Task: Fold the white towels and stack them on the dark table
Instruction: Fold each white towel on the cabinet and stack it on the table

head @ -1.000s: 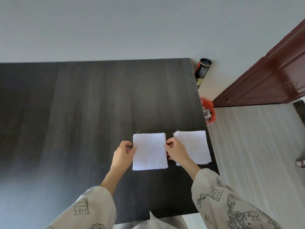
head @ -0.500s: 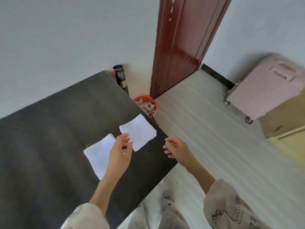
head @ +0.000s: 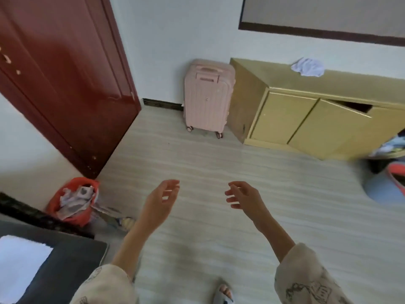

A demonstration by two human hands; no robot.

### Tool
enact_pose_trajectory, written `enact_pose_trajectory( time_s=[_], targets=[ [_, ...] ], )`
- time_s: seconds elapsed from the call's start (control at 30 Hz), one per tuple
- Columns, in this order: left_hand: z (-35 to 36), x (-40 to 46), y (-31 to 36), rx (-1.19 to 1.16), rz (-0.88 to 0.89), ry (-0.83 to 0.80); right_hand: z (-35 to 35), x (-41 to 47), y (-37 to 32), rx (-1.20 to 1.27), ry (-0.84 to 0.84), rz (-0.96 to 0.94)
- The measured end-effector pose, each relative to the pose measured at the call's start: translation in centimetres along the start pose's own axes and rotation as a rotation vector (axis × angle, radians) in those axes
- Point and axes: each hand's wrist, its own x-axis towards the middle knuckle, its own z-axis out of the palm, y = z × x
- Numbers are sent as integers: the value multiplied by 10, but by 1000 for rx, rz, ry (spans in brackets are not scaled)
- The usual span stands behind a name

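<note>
While both arms reach out over the floor:
Table corner: dark table [head: 72, 257] at lower left carries a white towel [head: 19, 266].
Left hand [head: 161, 202]: empty, fingers loosely spread.
Right hand [head: 244, 196]: empty, fingers relaxed.
Far cabinet [head: 285, 84]: crumpled white cloth [head: 308, 66] on top.

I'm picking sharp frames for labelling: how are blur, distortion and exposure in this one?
Head view: soft motion blur throughout, hands smeared; wide-angle bending tilts the door and cabinet; the white towel at lower left is blown out, textureless.
</note>
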Motion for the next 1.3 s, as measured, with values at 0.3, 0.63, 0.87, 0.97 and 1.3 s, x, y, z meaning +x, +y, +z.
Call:
enact_pose_trajectory(
  time_s=[0.3,0.63,0.87,0.97,1.3],
  targets=[
    [174,108,122,13,164,-281,-188,71,0,75,211,-29],
    [272,296,175,54,221,-388,-304,226,-31,95,297,-44],
    [342,478,239,80,294,-419,-397,381,-97,59,363,-66],
    [370,542,269,93,303,-430,-433,434,-118,72,381,-76],
    [479,720,317,170,226,-543,-555,627,-128,87,364,35]
  ],
)
